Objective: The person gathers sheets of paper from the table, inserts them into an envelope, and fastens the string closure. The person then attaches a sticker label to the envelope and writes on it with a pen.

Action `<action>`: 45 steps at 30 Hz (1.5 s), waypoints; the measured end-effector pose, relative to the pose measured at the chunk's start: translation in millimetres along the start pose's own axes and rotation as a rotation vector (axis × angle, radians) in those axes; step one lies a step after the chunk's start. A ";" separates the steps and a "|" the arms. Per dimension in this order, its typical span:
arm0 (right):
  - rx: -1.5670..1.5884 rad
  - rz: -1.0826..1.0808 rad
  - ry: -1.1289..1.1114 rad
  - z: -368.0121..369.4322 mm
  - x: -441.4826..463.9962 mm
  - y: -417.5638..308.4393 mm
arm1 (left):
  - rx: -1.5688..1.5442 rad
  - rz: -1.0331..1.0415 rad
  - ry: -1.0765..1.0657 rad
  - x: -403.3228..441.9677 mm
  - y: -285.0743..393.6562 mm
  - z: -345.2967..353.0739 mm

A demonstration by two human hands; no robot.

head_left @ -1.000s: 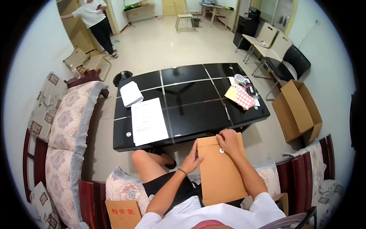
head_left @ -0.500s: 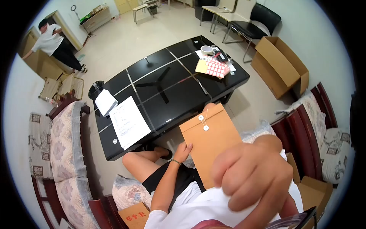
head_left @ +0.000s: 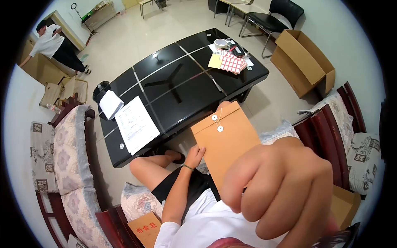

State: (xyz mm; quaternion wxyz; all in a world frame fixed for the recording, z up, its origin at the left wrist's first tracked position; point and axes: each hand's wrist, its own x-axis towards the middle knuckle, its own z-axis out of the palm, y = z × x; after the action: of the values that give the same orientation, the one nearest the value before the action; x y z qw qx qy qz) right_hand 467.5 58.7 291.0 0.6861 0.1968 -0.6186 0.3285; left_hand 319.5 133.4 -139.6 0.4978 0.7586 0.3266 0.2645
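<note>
A brown paper envelope lies tilted over my lap, its flap toward the table, with two white round buttons and a string on it. My left hand grips the envelope's left edge, thumb on top. Close to the camera, my right hand is raised with curled fingers, covering the envelope's lower right part. What it holds, if anything, is hidden. A second brown envelope with red characters lies on the seat to my left.
The black table bears printed sheets, a white stack, a tape roll and red-gridded label sheets. An open cardboard box stands at right. A person stands at the far left.
My right hand has left the envelope's flap and risen close to the camera, its fingers curled. My left hand still holds the envelope's edge. The view has turned, shifting the table leftward.
</note>
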 end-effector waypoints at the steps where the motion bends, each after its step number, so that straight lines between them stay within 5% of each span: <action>1: 0.005 -0.003 0.005 0.3 1.0 0.8 | -0.016 -0.028 -0.014 0.9 1.8 0.4; 9: 0.141 0.105 -0.108 -14.0 -6.4 9.7 | -0.022 -0.073 -0.039 0.0 -4.3 1.2; 16: -0.384 0.878 -0.067 -75.7 -96.0 18.0 | -0.052 0.008 0.059 3.3 -19.5 12.1; 17: -0.485 0.964 -0.068 -87.5 -115.3 25.8 | -0.026 -0.028 -0.053 2.3 -24.6 5.0; 23: -0.959 1.240 0.016 -140.7 -199.6 30.7 | 0.040 -0.032 -0.026 2.3 -13.8 4.1; 25: -1.265 1.120 -0.191 -163.0 -217.6 21.5 | 0.118 -0.100 -0.074 1.9 6.7 -6.2; 28: -1.322 1.100 -0.052 -180.3 -234.3 6.9 | 0.159 -0.027 -0.060 4.1 -14.7 1.2; 38: -1.759 0.979 -0.204 -192.0 -259.7 -46.9 | 0.113 -0.012 -0.056 2.2 0.4 -5.6; 45: -1.434 1.035 -0.357 -138.3 -248.3 -7.2 | 0.082 0.037 0.032 3.4 -5.0 3.4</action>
State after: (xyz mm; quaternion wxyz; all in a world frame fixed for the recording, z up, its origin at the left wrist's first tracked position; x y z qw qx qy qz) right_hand 567.3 95.8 27.4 0.3042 -0.5330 -0.7836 0.0962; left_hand 323.0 135.5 -145.2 0.4561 0.7800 0.3311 0.2719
